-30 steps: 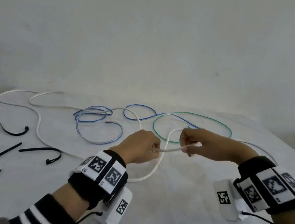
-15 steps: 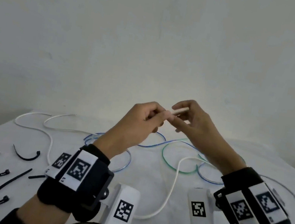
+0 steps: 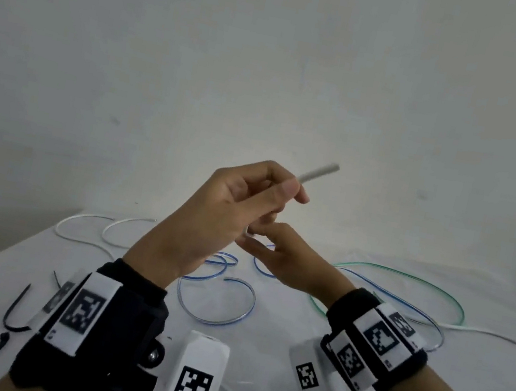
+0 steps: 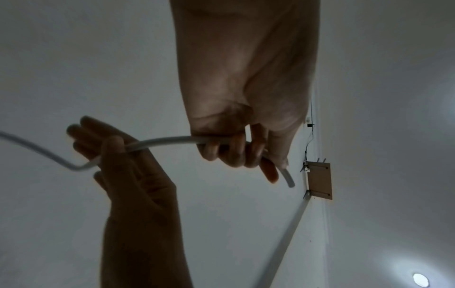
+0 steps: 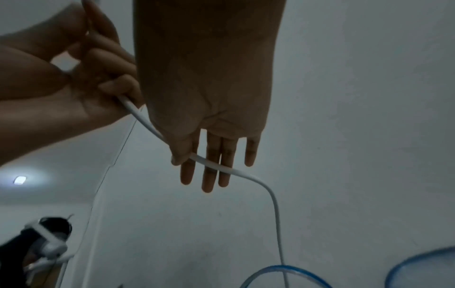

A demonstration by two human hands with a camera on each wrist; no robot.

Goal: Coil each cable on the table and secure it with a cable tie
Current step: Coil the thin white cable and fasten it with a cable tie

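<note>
Tabletop now farther beneath white cable

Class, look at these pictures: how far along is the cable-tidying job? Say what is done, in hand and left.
Done: nothing yet; no coiled or tied cable shows. In hand: the left hand grips the white cable near its end, and the right hand pinches it further along; no loop formed. Left: coiling it, then the blue cable and green cable, loose on the table; the ties lie unused.
</note>
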